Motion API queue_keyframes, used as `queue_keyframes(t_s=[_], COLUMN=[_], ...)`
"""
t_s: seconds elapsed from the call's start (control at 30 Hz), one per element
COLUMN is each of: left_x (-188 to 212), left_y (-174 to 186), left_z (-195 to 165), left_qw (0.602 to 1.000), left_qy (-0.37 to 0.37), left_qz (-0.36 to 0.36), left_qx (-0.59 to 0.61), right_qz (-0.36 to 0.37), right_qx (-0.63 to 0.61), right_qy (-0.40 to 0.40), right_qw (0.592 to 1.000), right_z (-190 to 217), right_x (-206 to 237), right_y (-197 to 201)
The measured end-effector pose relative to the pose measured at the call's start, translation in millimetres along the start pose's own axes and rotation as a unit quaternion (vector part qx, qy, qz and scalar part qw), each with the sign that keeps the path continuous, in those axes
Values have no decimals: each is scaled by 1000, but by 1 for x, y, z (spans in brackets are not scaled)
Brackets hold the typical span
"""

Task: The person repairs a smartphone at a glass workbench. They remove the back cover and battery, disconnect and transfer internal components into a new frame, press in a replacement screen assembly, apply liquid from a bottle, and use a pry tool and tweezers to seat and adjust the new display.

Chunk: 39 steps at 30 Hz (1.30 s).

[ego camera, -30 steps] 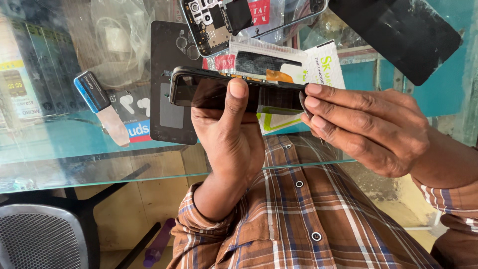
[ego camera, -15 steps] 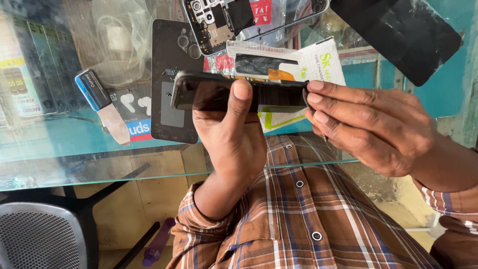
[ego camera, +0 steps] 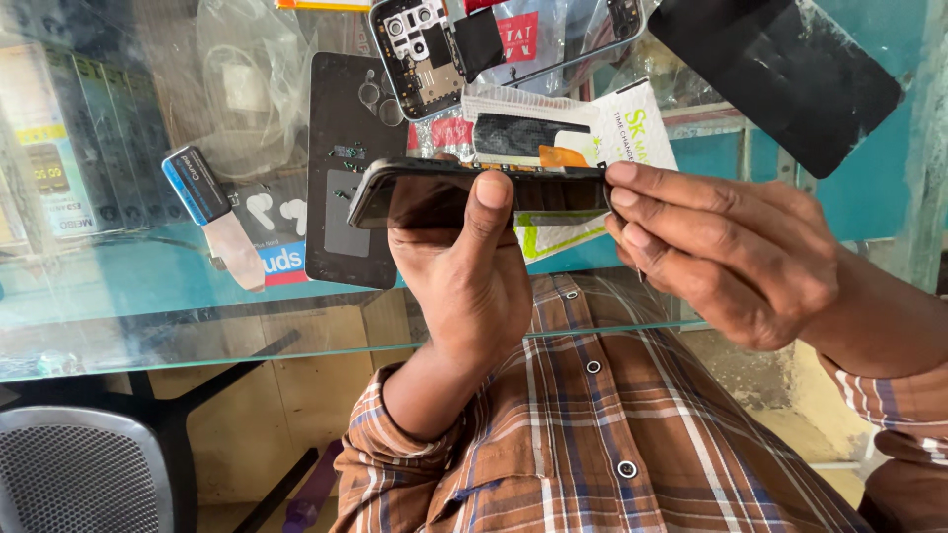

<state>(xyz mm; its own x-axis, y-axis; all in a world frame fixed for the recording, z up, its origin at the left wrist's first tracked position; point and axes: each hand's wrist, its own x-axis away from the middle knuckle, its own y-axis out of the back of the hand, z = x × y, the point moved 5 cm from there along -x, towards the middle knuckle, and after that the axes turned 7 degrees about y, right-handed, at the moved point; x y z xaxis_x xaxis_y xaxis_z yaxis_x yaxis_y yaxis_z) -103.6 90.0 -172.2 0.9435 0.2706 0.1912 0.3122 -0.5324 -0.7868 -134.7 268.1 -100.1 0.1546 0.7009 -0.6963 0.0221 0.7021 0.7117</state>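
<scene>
Two hands share one object here: I see a slim black smartphone held edge-on above the glass counter, its long axis running left to right across my view. My left hand comes up from below in a plaid sleeve, fingers wrapped behind the phone's body and the thumb pressed flat over its near edge around mid-length, so it grips the phone firmly. My right hand comes in from the right, fingers closed narrow, with the fingertips pinching the phone's right end; whether they also hold a thin pick or tool there I cannot tell, though a slight sliver shows below the hand. So the phone lies directly left of the right fingertips and runs away from them along its length, while the left hand is the nearer to its middle and carries the weight. Beyond the phone, lying on the glass, are a flat dark back cover with a camera cut-out, an opened phone frame showing its inner boards, a white and green printed packet, a large black screen panel at upper right, and a small blue and white box at left. A grey mesh chair sits below the counter.
</scene>
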Motion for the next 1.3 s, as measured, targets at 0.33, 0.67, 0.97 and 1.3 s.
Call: queue_keyframes(t_s=[0.33, 0.67, 0.97, 1.3], left_x=[-3, -4, -4, -1], left_y=[6, 4, 5, 7], left_z=[2, 3, 5, 2], left_qw=[1000, 1000, 1000, 1000], left_qy=[16, 2, 16, 16], left_qz=[1, -7, -12, 5], left_qx=[25, 9, 15, 19], right_qz=[-74, -24, -59, -69], right_qx=[-179, -45, -196, -333], right_qy=[-230, -37, -263, -376], right_qw=[954, 998, 943, 862], right_z=[-28, -10, -35, -37], right_x=[2, -26, -4, -1], right_y=[1, 0, 1, 1])
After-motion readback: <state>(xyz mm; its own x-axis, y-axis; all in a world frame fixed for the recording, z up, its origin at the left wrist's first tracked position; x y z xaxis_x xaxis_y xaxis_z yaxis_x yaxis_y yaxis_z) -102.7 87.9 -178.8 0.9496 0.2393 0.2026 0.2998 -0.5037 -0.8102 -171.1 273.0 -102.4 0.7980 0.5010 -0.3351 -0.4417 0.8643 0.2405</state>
